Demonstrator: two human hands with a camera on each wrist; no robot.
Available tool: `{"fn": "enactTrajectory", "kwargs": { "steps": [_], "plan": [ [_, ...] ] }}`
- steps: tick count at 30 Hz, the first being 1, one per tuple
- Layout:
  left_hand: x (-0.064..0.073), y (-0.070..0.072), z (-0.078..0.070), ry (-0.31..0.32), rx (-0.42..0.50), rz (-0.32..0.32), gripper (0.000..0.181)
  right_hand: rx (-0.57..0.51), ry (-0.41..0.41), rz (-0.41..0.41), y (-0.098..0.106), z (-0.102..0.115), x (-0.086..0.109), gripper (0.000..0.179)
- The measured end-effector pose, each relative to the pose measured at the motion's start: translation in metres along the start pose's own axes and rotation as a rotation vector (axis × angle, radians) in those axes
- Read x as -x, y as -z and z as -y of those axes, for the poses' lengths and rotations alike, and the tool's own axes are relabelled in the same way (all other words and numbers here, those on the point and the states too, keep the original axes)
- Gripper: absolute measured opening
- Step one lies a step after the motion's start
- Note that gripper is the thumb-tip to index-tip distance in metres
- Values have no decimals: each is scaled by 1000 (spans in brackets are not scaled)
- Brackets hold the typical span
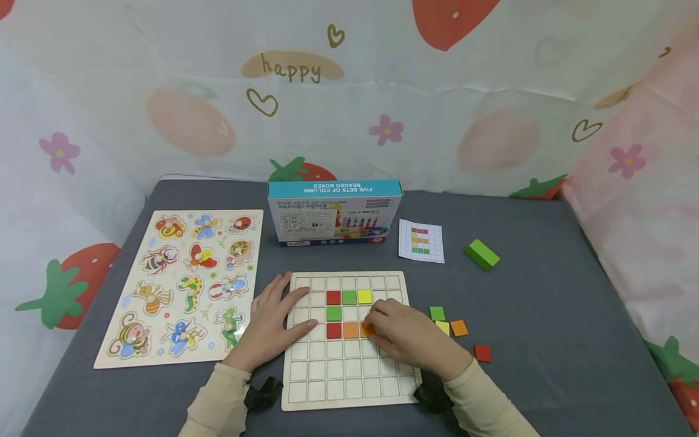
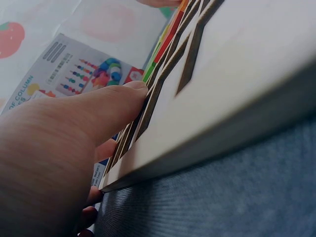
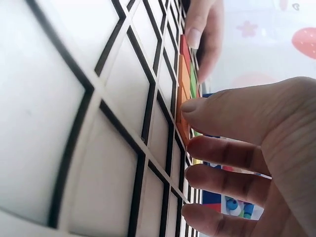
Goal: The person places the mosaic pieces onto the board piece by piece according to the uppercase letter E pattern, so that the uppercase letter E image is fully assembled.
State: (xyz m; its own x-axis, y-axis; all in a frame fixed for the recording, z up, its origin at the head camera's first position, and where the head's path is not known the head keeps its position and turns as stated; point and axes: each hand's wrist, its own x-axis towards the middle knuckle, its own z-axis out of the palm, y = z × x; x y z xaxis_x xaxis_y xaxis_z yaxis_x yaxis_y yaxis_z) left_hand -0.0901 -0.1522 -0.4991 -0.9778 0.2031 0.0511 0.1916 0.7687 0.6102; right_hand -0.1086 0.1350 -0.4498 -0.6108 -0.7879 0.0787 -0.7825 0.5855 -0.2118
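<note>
A wooden grid board (image 1: pixel 349 388) lies on the grey table. My left hand (image 1: pixel 267 331) rests on its left edge, thumb and forefinger extended over the rim. The upper tile row reads red (image 1: pixel 333 297), green (image 1: pixel 349 297) and yellow (image 1: pixel 364 296); a green tile (image 1: pixel 334 314) sits under the red one. Lower down, a red tile (image 1: pixel 333 331) and an orange tile (image 1: pixel 351 330) lie side by side. Just right of these, my right hand (image 1: pixel 406 334) pinches another orange tile (image 3: pixel 182 129) between thumb and forefinger, at its cell; the other fingers are spread above the board.
Loose green (image 1: pixel 437 313), yellow (image 1: pixel 443 328), orange (image 1: pixel 459 328) and red (image 1: pixel 482 353) tiles lie right of the board. Behind it stand a box (image 1: pixel 334 215), a pattern card (image 1: pixel 421 241) and a green block (image 1: pixel 482 255). An insect puzzle board (image 1: pixel 180 291) is at left.
</note>
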Motion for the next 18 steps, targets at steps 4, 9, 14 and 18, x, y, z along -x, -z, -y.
{"fn": "enactTrajectory", "kwargs": {
  "steps": [4,9,14,18],
  "plan": [
    [0,0,0,3,0,-2,68,-2,-1,-8,0,0,0,20],
    [0,0,0,4,5,-3,68,-9,-21,-27,-2,0,0,16],
    [0,-1,1,3,8,-1,68,-2,-67,-98,-3,-6,6,11],
    [0,-1,2,1,4,-1,68,11,-78,-158,-2,-16,16,11]
  ]
}}
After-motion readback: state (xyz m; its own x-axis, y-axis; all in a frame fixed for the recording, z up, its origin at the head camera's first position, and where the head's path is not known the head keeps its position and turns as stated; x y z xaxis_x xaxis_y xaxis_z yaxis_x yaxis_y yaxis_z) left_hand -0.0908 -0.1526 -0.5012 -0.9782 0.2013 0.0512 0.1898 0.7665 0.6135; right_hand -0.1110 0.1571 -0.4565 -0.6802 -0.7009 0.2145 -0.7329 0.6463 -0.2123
